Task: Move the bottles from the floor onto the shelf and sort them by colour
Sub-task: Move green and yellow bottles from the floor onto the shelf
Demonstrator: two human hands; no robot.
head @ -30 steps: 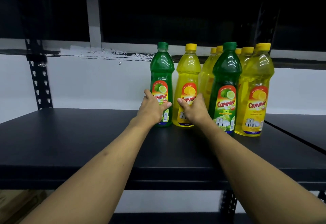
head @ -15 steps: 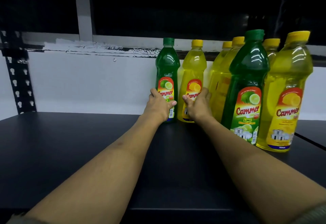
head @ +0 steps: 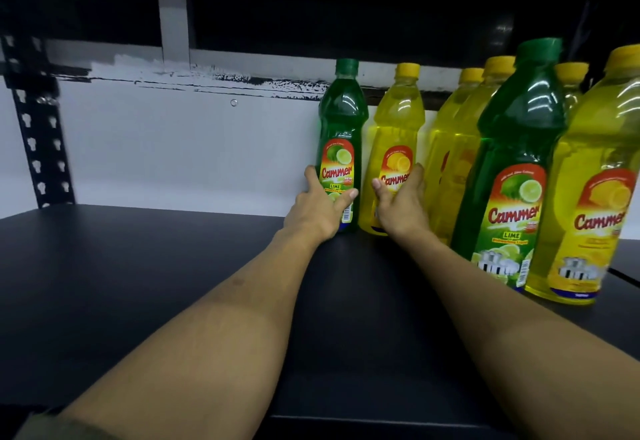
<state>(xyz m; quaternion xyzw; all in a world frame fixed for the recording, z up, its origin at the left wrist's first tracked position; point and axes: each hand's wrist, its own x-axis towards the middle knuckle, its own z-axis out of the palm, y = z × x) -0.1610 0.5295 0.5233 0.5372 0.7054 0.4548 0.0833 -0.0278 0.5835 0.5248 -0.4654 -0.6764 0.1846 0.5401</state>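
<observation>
On the black shelf [head: 145, 283] a green bottle [head: 343, 121] stands upright at the back, and my left hand [head: 320, 207] grips its lower part. Beside it on the right stands a yellow bottle [head: 396, 128]; my right hand [head: 401, 204] grips its lower part. Further right, several yellow bottles [head: 450, 141] stand at the back. In front of them are a second green bottle [head: 516, 162] and a large yellow bottle [head: 595, 176] at the right edge of the view.
A white back wall [head: 173, 148] runs behind the shelf. A black perforated upright [head: 38, 134] stands at the far left. The shelf board above is dark. A seam between shelf boards [head: 623, 275] shows at the right.
Both hands have pushed the green and the yellow bottle further back toward the wall. My head has moved closer to the shelf, so the bottles at the right look larger.
</observation>
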